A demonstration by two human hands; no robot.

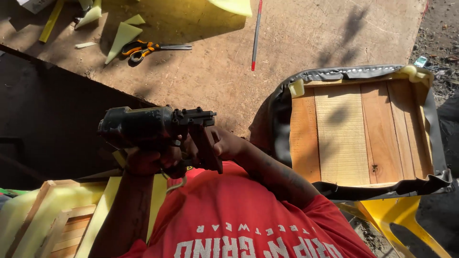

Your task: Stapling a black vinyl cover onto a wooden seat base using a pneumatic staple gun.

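A black pneumatic staple gun (153,125) is held up close to my chest, above my red shirt. My left hand (143,161) is closed around its handle from below. My right hand (224,144) grips the gun's brown magazine (210,152) on the right side. To the right lies an upturned wooden seat frame (344,136), with grey leather cover (279,119) folded over its edges and yellow foam showing at the corners. Neither hand touches the seat.
Orange-handled scissors (143,48), yellow foam offcuts (122,38) and a thin red-tipped rod (256,33) lie on the brown board table (215,71). Another foam-padded wooden frame (62,224) sits at lower left. A yellow plastic chair part (397,220) is at lower right.
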